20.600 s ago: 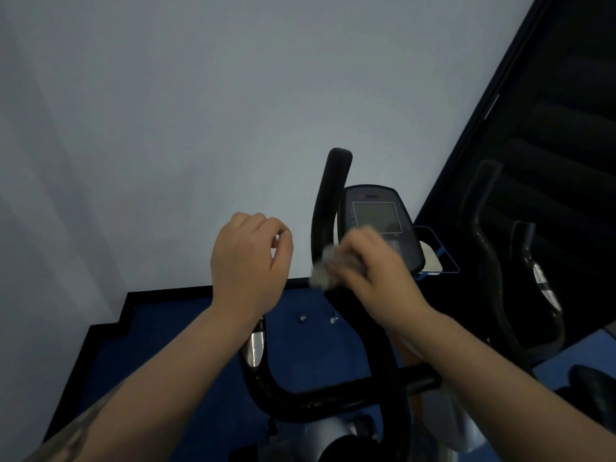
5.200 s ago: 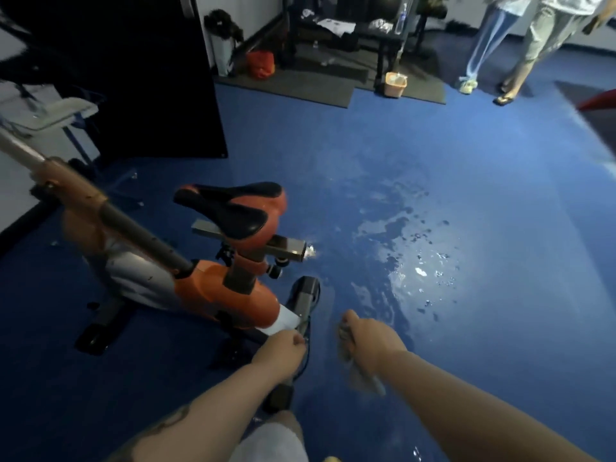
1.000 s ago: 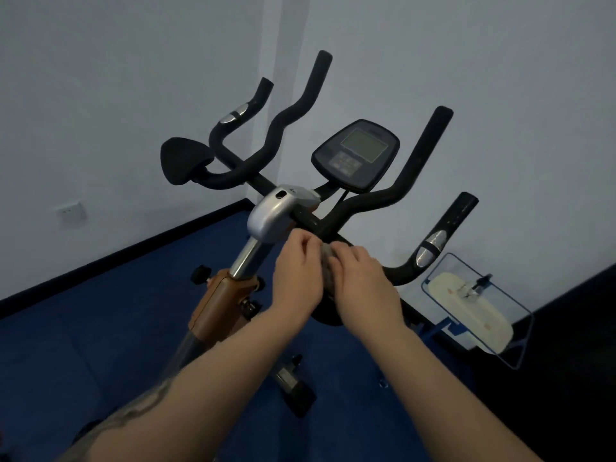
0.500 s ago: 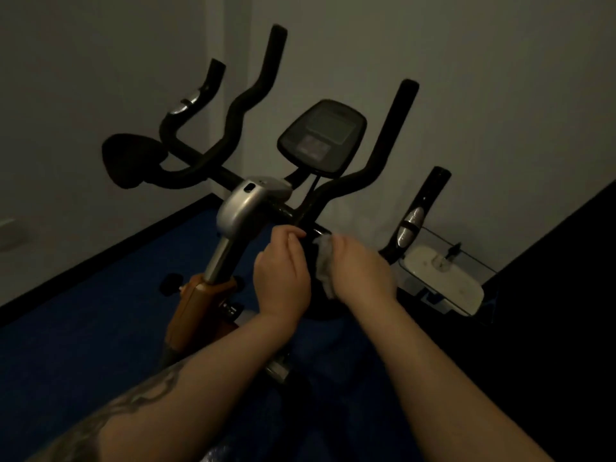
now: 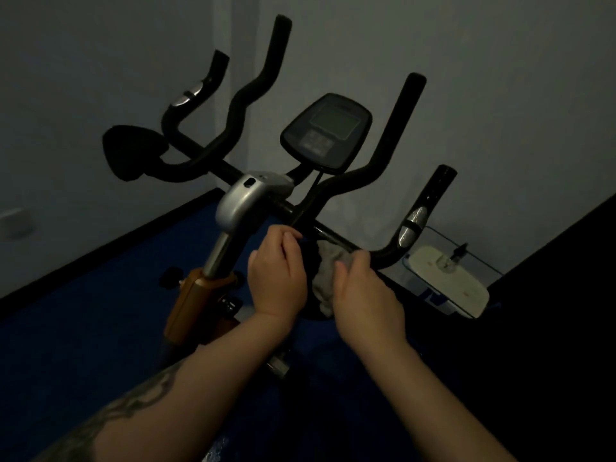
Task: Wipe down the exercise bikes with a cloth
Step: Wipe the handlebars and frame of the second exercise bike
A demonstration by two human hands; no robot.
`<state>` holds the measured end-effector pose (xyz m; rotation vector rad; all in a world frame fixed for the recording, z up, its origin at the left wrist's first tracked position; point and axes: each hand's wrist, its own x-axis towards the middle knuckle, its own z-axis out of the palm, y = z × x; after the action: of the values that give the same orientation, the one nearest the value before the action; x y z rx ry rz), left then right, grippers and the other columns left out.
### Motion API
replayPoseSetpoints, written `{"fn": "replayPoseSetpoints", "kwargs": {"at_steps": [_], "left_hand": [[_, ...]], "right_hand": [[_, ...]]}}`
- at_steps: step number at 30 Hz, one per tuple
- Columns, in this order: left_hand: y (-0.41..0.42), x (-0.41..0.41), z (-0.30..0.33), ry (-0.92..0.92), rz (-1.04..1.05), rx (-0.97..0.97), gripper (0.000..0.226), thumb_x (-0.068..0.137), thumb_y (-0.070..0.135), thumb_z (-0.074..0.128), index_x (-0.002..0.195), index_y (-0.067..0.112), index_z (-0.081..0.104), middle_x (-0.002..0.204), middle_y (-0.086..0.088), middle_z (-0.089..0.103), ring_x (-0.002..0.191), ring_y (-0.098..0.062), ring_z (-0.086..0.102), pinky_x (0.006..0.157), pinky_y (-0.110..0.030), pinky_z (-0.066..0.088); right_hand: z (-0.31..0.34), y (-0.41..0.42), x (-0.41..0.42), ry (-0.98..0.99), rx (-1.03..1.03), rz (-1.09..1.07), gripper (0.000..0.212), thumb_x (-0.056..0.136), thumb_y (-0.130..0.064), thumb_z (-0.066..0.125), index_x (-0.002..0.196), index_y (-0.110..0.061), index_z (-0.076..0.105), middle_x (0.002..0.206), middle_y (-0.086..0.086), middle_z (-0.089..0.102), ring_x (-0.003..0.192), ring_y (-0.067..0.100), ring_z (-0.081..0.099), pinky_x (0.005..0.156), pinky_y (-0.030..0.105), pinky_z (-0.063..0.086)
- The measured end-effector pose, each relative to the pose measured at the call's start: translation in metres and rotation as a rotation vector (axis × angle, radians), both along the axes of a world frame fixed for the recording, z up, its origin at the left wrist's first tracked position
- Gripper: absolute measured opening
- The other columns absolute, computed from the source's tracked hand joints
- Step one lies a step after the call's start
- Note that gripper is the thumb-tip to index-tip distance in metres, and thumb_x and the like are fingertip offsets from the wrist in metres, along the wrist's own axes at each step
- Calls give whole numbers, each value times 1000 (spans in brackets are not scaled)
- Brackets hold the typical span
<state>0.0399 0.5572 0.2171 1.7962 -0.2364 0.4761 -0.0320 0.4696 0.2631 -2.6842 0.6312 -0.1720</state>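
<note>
The exercise bike's black handlebars (image 5: 363, 175) stand in front of me, with a dark console (image 5: 326, 131) above a silver stem cap (image 5: 246, 198). A black elbow pad (image 5: 133, 155) sticks out on the left. A second black pad (image 5: 308, 258) is mostly hidden between my hands. My left hand (image 5: 276, 271) curls its fingers over that pad's edge. A grey cloth (image 5: 328, 271) hangs against the pad, and my right hand (image 5: 363, 295) pinches it just below the right handlebar.
The bike's orange frame post (image 5: 196, 301) drops to a blue floor (image 5: 83, 328). A white flat object in a thin frame (image 5: 450, 285) sits at the right by the wall. A black panel (image 5: 566, 295) fills the right side. The picture is dim.
The picture has darkened. My hands have drawn slightly apart, so more of the grey cloth shows between them against the pad.
</note>
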Motion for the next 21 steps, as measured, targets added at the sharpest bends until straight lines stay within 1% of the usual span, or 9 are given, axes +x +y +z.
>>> {"fn": "replayPoseSetpoints", "kwargs": {"at_steps": [2, 4, 8, 10, 11, 13, 15, 18, 21], "left_hand": [[-2, -1, 0, 8, 27, 8, 20, 95, 29, 29, 87, 27, 47, 68, 19, 47, 65, -17, 53, 67, -48, 46], [-3, -2, 0, 28, 46, 27, 18, 96, 26, 31, 87, 27, 46, 68, 20, 47, 66, -17, 53, 68, -46, 46], [-1, -4, 3, 90, -9, 21, 21, 100, 29, 31, 86, 25, 47, 74, 12, 52, 70, -15, 55, 69, -42, 46], [4, -8, 3, 174, -111, -79, 24, 101, 29, 35, 88, 21, 54, 85, 0, 57, 80, -14, 57, 73, -34, 46], [7, -10, 4, 221, -154, -149, 25, 101, 27, 37, 90, 19, 58, 91, -4, 60, 86, -14, 58, 76, -31, 46], [15, -19, 8, 335, -196, -327, 26, 100, 24, 42, 95, 17, 67, 97, -6, 67, 93, -16, 62, 79, -27, 48], [21, -30, 10, 476, -203, -528, 26, 98, 21, 45, 96, 16, 70, 95, -3, 72, 93, -15, 66, 77, -25, 49], [28, -42, 11, 617, -212, -721, 28, 97, 19, 44, 96, 17, 72, 99, -5, 73, 97, -17, 67, 77, -29, 49], [33, -45, 13, 652, -195, -756, 28, 97, 18, 44, 98, 16, 72, 102, -8, 72, 102, -23, 65, 83, -36, 53]], "right_hand": [[5, -9, 24, 33, -27, 38, 37, 102, -41, 19, 107, -15, 44, 105, 11, 63, 85, 27, 56, 67, 36, 41], [7, -6, 39, -22, -9, 93, 38, 102, -41, 18, 105, -15, 45, 102, 11, 63, 80, 24, 54, 68, 37, 45], [-1, -9, 3, -134, 67, 205, 25, 101, -39, 27, 105, -20, 43, 102, 3, 58, 81, 20, 55, 63, 36, 43], [9, -24, -10, -141, 24, 266, 22, 100, -36, 33, 102, -19, 47, 97, 2, 57, 85, 20, 55, 67, 38, 47], [13, -31, -8, -212, -42, 294, 19, 99, -32, 38, 101, -18, 51, 96, 2, 56, 88, 19, 53, 69, 38, 47], [17, -30, 6, -410, -159, 373, 14, 95, -25, 52, 103, -17, 60, 99, 4, 55, 95, 19, 49, 73, 32, 43], [9, -11, 18, -444, -164, 434, 19, 88, -23, 62, 107, -19, 65, 109, 6, 55, 102, 21, 49, 79, 32, 44], [-17, 6, 3, -402, -247, 481, 35, 84, -30, 67, 117, -20, 63, 120, 9, 58, 106, 25, 53, 83, 37, 50], [-24, -17, -19, -394, -426, 727, 22, 85, -33, 62, 102, -20, 67, 107, 4, 62, 96, 23, 57, 79, 34, 49]]}}
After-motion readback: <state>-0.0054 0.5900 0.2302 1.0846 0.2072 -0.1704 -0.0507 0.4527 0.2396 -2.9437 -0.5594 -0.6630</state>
